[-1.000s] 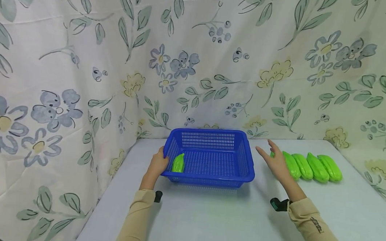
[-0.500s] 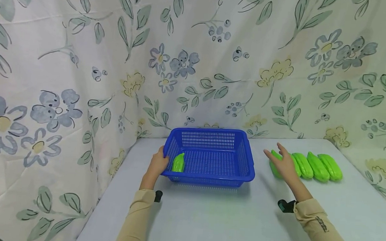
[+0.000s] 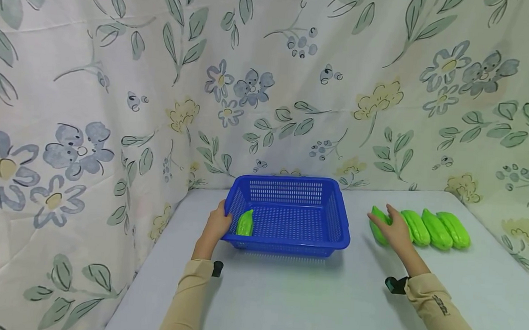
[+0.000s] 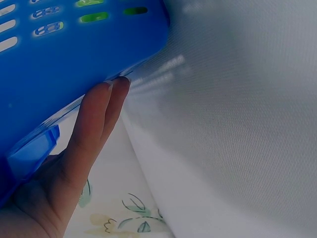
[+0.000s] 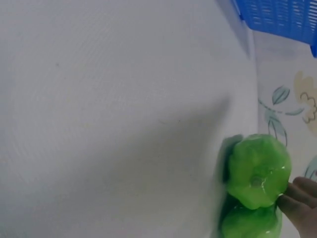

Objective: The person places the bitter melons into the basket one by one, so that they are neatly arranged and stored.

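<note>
Right hand: the person's right hand was at the left end of the green row, thumb and fingers spread apart; whether the fingertips touched the nearest piece or stopped just beside it could not be told.
Left hand: the person's left hand gripped the left rim of a blue, rectangular, slotted plastic basket.
Nearest green piece: a glossy, bright green, elongated, vegetable-shaped piece lay on the table under the right hand, its pointed tip toward the table's far edge.
Rest of the row: four more green pieces lay side by side to its right, near the table's far right corner, the first of them partly hidden by the hand.
Basket: it stood by the table's far edge, nearer the far left corner.
Piece inside: one green piece lay in the basket's near left corner, tip pointing away.
Sleeves: beige cuffs covered both forearms, with a small dark device at each wrist.
Backdrop: floral cloth hung beyond the table's far edge.
</note>
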Demonstrator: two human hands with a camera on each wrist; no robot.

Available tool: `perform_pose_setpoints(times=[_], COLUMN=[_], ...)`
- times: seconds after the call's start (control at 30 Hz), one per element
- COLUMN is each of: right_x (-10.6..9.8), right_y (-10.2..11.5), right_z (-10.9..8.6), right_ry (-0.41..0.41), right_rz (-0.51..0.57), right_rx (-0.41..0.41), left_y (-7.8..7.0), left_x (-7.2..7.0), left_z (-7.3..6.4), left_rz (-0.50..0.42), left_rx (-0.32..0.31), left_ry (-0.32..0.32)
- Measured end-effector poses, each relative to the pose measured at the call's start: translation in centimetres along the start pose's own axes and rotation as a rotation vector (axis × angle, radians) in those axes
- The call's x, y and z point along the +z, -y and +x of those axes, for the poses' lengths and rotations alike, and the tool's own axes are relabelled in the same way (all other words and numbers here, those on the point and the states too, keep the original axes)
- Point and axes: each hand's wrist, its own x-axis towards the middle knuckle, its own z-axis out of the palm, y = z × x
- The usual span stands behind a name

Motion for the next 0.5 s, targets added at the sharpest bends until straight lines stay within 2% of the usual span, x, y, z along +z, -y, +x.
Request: perform_pose_setpoints(times=[0.13, 0.37, 0.5], right_x=[0.17, 0.43, 0.58], right_y=[-0.34, -0.52, -0.42], right_z=[0.12, 0.21, 0.35], right_ry=[-0.004, 0.038, 0.029], right_rz=[-0.012, -0.008, -0.015], right_rx=[0.0, 0.014, 0.024], left_y=[-0.02, -0.09, -0.05], left_x=[-0.01, -0.03, -0.06], left_z=[-0.02, 0.0, 0.07], left_rz=[0.0, 0.0, -0.004], left_rx=[0.0, -0.01, -0.012], left_ry=[-0.003, 0.006, 0.009])
